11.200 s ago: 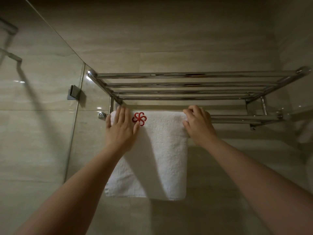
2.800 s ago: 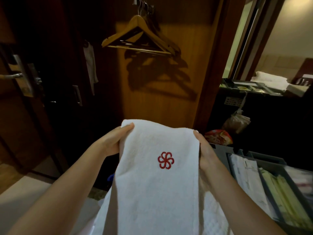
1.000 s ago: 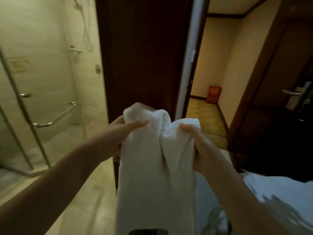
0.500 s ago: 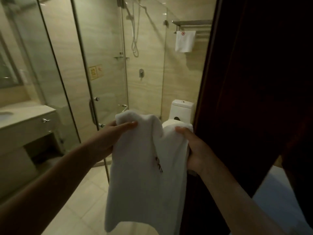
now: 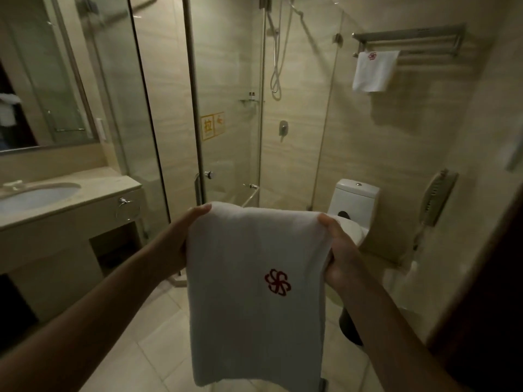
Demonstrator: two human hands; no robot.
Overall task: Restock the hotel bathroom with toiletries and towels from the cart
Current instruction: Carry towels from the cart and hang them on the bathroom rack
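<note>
A white folded towel [image 5: 254, 306] with a red flower emblem hangs in front of me, stretched flat between both hands. My left hand [image 5: 181, 239] grips its top left corner, thumb over the upper edge. My right hand [image 5: 339, 256] grips the top right corner. High on the far wall a chrome towel rack [image 5: 410, 38] carries another white towel [image 5: 373, 70] with the same emblem, hung at the left end of its lower bar.
A glass shower enclosure [image 5: 198, 108] stands ahead, its hose on the back wall. The toilet [image 5: 353, 202] sits under the rack, a wall phone [image 5: 437, 199] to its right. The vanity with sink [image 5: 39, 193] and mirror lies at left. A dark door edge fills the right.
I have come further into the bathroom. The towel, bunched half a second ago, is now pulled flat between my hands with the emblem facing me.
</note>
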